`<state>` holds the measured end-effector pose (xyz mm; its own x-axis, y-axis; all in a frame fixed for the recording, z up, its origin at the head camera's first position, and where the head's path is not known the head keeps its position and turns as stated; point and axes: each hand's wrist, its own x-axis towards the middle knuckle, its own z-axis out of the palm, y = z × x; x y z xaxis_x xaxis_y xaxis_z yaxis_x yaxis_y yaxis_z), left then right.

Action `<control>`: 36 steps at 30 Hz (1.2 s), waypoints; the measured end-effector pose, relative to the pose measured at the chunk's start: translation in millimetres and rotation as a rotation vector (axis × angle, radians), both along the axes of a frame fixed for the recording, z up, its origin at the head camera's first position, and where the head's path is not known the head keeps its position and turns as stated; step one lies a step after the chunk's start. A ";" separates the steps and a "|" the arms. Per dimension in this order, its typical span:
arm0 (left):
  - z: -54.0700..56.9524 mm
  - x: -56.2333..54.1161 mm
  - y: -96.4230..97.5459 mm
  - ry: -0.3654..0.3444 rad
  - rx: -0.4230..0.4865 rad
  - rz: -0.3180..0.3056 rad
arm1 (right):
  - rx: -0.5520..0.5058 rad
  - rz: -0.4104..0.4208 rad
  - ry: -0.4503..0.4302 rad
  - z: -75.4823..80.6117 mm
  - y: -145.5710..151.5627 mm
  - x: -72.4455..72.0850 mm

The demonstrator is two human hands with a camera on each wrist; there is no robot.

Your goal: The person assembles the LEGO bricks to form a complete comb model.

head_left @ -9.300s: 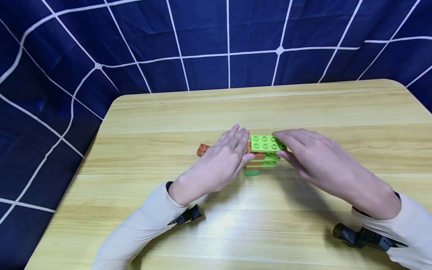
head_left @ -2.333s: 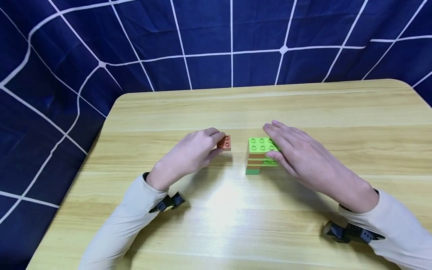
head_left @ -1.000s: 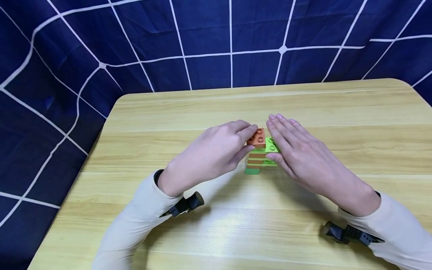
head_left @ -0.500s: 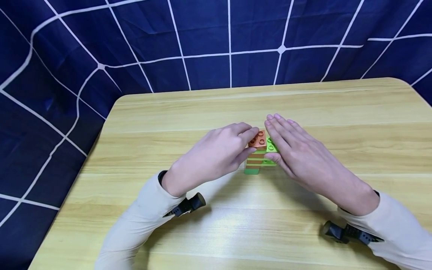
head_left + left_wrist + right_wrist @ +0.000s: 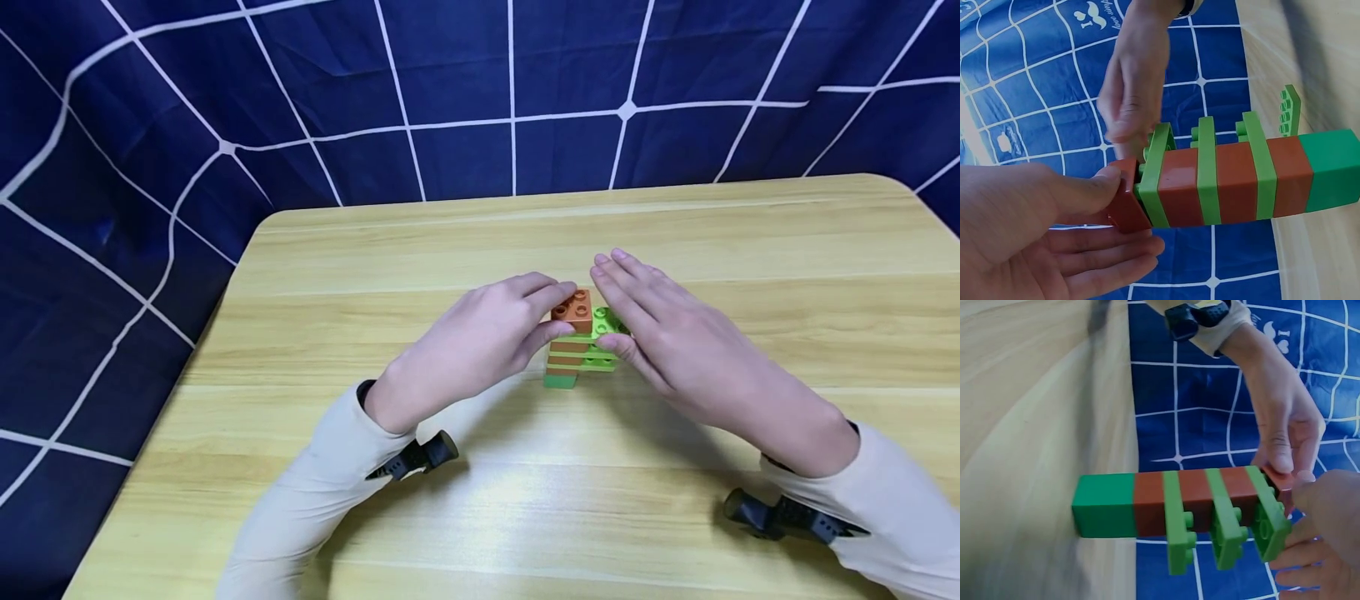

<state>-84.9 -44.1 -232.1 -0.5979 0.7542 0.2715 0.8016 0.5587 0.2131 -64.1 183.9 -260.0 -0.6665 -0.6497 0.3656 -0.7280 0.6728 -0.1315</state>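
A tower of toy building bricks stands upright on the table. It has a dark green brick at the bottom, then reddish-brown bricks alternating with light green plates that overhang toward the right. My left hand pinches a reddish-brown brick between thumb and fingers over the topmost plate's left end. In the left wrist view, plate studs show in a thin gap beneath that brick. Beside the overhanging end, my right hand has straight fingers, its thumb right at the top plate's edge.
Past the tower, the left wrist view shows a separate light green plate low near the wooden tabletop; my right hand hides that spot in the head view. A dark blue cloth with white lines hangs behind the table.
The right hand's green plate now tops the tower. My left hand picked up the reddish-brown brick on the left and carried it right, onto the top. Lately the right hand shifted slightly right.
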 end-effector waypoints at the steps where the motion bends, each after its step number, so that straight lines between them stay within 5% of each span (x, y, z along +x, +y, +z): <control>1: -0.8 -0.5 -0.2 -0.003 0.016 -0.004 | -0.022 0.011 0.013 1.3 0.2 -0.3; 7: -3.1 -1.8 -1.2 -0.034 0.094 -0.024 | -0.130 0.088 0.095 6.4 -6.7 -4.0; 20: -6.6 -4.8 -4.7 -0.135 0.159 -0.031 | -0.125 0.102 0.152 5.3 -17.0 -10.0; 29: -9.0 -8.3 -6.6 -0.201 0.071 -0.007 | -0.128 0.094 0.088 5.6 -17.1 -10.4; 36: -10.5 -9.0 -6.9 -0.211 0.078 -0.001 | -0.124 0.068 -0.041 6.9 -16.2 -8.9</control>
<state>-93.9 -51.0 -242.6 -0.6469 0.7364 0.1980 0.7350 0.5329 0.4192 -72.9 167.7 -253.0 -0.6385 -0.6456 0.4189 -0.7637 0.5988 -0.2413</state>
